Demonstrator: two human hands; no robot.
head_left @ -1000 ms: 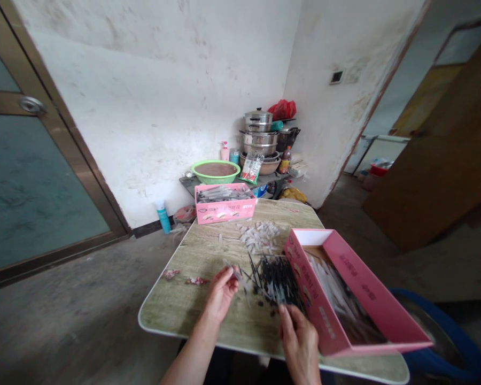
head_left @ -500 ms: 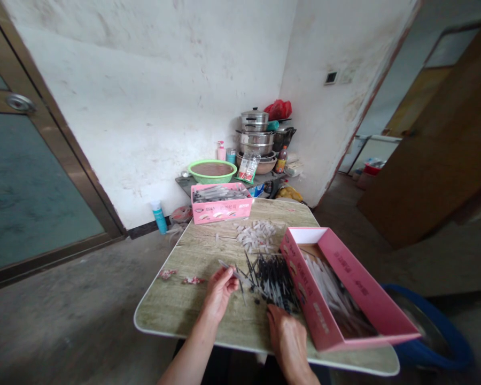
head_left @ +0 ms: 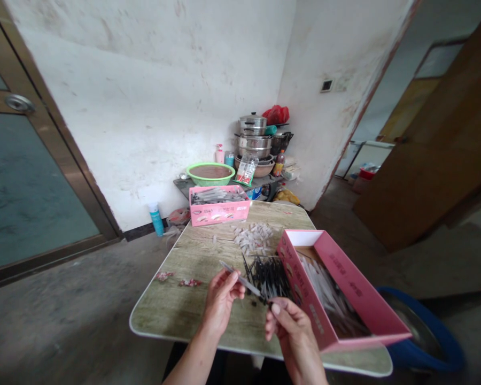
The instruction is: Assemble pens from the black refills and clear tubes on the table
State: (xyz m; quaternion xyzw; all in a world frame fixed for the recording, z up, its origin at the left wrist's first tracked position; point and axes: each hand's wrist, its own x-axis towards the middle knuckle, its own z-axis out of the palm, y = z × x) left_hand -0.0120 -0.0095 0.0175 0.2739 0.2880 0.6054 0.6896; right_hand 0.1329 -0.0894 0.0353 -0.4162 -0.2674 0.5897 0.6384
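Note:
My left hand [head_left: 220, 302] pinches a slim, translucent pen [head_left: 249, 286] between thumb and fingers, its far end pointing up and left. At the pen's near end, my right hand [head_left: 292, 327] is closed in a pinch on a small black piece [head_left: 270, 305], whose exact kind I cannot make out. Just beyond both hands lies a pile of thin black pen parts [head_left: 266, 275]. Farther back is a heap of short, whitish translucent pieces [head_left: 253, 238]. Beside my right hand, an open pink box [head_left: 361, 289] holds long translucent tubes [head_left: 324, 286].
A second pink box [head_left: 220, 214], full of pens, stands at the back of the wood-patterned table [head_left: 164, 302]. Behind it, a shelf carries a green basin [head_left: 210, 181] and stacked steel pots [head_left: 253, 143]. A blue-rimmed tub [head_left: 444, 353] sits at right on the floor.
My right hand has lifted from the table by the black pile and turned, coming to the pen's near end with a small black piece. My left hand still holds the pen.

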